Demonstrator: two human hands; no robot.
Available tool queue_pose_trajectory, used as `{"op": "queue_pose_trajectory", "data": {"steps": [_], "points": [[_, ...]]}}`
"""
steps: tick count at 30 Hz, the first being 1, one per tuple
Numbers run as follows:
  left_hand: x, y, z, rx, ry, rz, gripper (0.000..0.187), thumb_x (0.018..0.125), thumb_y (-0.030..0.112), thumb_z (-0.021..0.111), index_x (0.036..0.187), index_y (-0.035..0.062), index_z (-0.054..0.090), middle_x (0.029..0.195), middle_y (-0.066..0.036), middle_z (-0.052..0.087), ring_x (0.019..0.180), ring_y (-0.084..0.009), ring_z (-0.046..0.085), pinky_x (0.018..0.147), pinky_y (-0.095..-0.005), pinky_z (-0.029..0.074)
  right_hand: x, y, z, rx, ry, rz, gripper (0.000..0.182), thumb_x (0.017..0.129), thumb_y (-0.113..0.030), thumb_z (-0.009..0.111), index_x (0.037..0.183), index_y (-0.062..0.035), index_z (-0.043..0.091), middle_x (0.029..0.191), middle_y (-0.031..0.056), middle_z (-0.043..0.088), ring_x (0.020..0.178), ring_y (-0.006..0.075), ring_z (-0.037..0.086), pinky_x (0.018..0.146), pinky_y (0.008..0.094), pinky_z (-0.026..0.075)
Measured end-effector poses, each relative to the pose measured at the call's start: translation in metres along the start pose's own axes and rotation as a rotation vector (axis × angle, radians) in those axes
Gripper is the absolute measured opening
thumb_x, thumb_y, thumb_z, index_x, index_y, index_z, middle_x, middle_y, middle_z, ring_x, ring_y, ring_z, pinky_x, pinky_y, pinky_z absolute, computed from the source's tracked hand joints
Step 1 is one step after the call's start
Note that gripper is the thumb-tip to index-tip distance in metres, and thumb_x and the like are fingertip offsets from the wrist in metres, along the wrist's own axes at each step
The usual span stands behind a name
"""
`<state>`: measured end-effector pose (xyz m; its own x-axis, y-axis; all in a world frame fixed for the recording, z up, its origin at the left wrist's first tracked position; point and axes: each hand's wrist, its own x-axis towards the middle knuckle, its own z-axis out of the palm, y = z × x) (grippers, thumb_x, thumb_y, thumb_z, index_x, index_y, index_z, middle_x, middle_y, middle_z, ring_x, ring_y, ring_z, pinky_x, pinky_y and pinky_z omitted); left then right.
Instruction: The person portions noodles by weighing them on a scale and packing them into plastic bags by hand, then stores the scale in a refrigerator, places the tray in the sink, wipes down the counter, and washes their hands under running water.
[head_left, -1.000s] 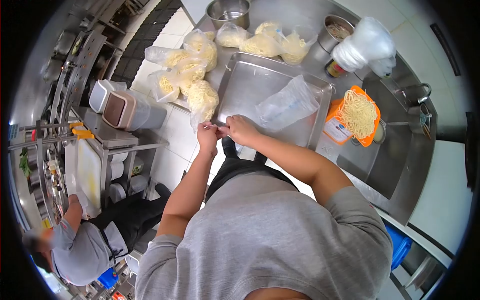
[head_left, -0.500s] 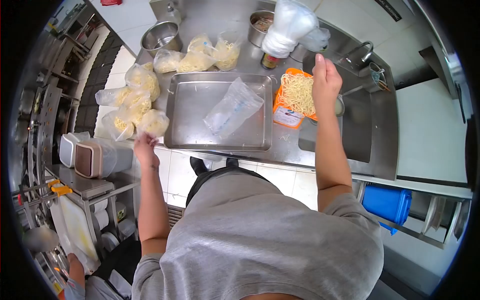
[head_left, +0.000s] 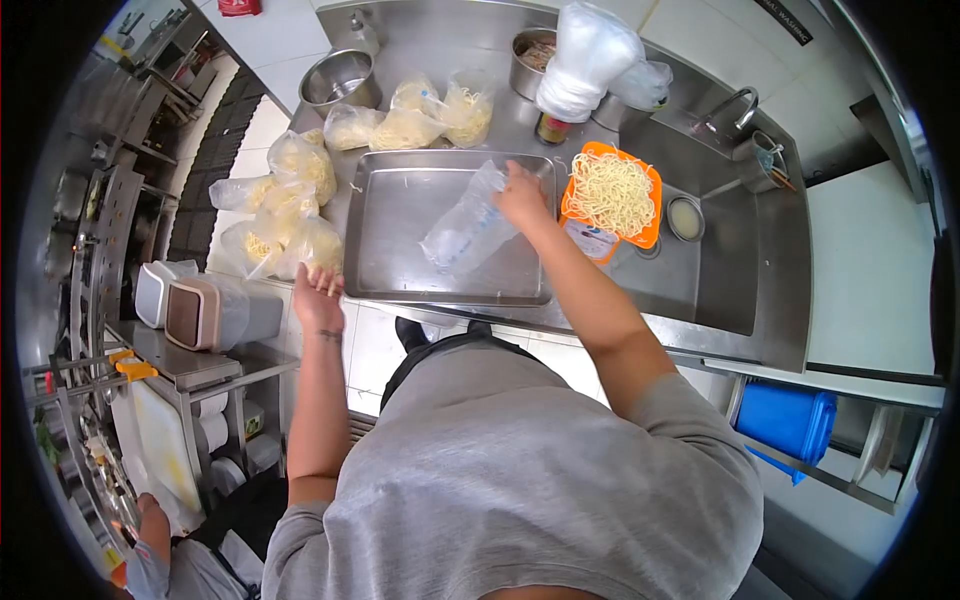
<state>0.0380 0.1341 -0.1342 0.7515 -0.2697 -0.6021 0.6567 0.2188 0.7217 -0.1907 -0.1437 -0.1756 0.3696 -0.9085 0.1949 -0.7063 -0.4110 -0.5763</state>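
Observation:
A clear plastic bag (head_left: pixel 462 232) with faint blue print lies flat in a shallow metal tray (head_left: pixel 398 292). My right hand (head_left: pixel 522 197) reaches over the tray, its fingers closed at the bag's upper right end. At the counter's front edge, my left hand (head_left: pixel 319 300) is open, fingertips right beside a tied bag of noodles (head_left: pixel 314 243). More bagged noodles (head_left: pixel 300 165) are piled left of the tray. Loose yellow noodles (head_left: pixel 610 192) fill an orange basket (head_left: pixel 655 212) to the right of the tray, with a white-labelled orange container (head_left: pixel 592 242) below it.
Behind the tray stand a metal pot (head_left: pixel 340 82), several more noodle bags (head_left: pixel 408 128) and a stack of white plastic bags (head_left: pixel 590 60). A sink (head_left: pixel 735 270) with a faucet (head_left: pixel 745 105) is at right. Lidded bins (head_left: pixel 195 315) sit lower left, near another person's arm (head_left: pixel 152 530).
My right hand has moved left and down from above the noodle basket to the plastic bag. My left hand has let go of the noodle bag at the edge. The view shifted slightly.

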Motion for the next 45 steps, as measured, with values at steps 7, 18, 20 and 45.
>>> {"op": "queue_pose_trajectory", "data": {"steps": [7, 18, 20, 45], "points": [[-0.098, -0.014, 0.078, 0.541, -0.374, 0.279, 0.051, 0.085, 0.034, 0.061, 0.124, 0.0059, 0.045, 0.101, -0.005, 0.055, 0.084, -0.0144, 0.053, 0.070, -0.0320, 0.045, -0.033, -0.081, -0.051, 0.189, -0.215, -0.495, 0.014, 0.079, -0.010, 0.061, 0.092, -0.0054, 0.063, 0.094, 0.0115, 0.061, 0.087, 0.0328, 0.058, 0.078, 0.0389, 0.047], [-0.115, -0.026, 0.120, 0.494, -0.840, -0.019, 0.003, 0.083, 0.003, 0.057, 0.085, 0.0050, 0.056, 0.078, -0.004, 0.062, 0.077, -0.0125, 0.060, 0.071, -0.0252, 0.049, -0.072, -0.083, -0.096, 0.326, -0.141, -0.189, 0.033, 0.069, -0.004, 0.062, 0.102, -0.0061, 0.060, 0.096, 0.0135, 0.060, 0.082, 0.0336, 0.059, 0.069, 0.0389, 0.048], [-0.134, -0.028, 0.119, 0.263, -0.985, -0.314, 0.008, 0.083, 0.001, 0.057, 0.080, 0.0074, 0.053, 0.076, -0.004, 0.060, 0.073, -0.0125, 0.059, 0.072, -0.0255, 0.049, -0.062, -0.063, -0.080, 0.336, -0.175, -0.052, 0.034, 0.069, -0.005, 0.064, 0.102, -0.0053, 0.059, 0.092, 0.0153, 0.060, 0.082, 0.0339, 0.059, 0.071, 0.0385, 0.048], [-0.067, -0.014, 0.074, 1.337, -0.548, 1.010, 0.035, 0.068, -0.007, 0.051, 0.097, 0.0032, 0.068, 0.094, -0.017, 0.057, 0.076, -0.0315, 0.059, 0.070, -0.0371, 0.047, -0.003, -0.020, -0.207, -0.078, 0.175, -0.050, 0.076, 0.066, -0.048, 0.075, 0.124, -0.0048, 0.050, 0.121, 0.0181, 0.051, 0.116, 0.0334, 0.046, 0.094, 0.0411, 0.040]]}}
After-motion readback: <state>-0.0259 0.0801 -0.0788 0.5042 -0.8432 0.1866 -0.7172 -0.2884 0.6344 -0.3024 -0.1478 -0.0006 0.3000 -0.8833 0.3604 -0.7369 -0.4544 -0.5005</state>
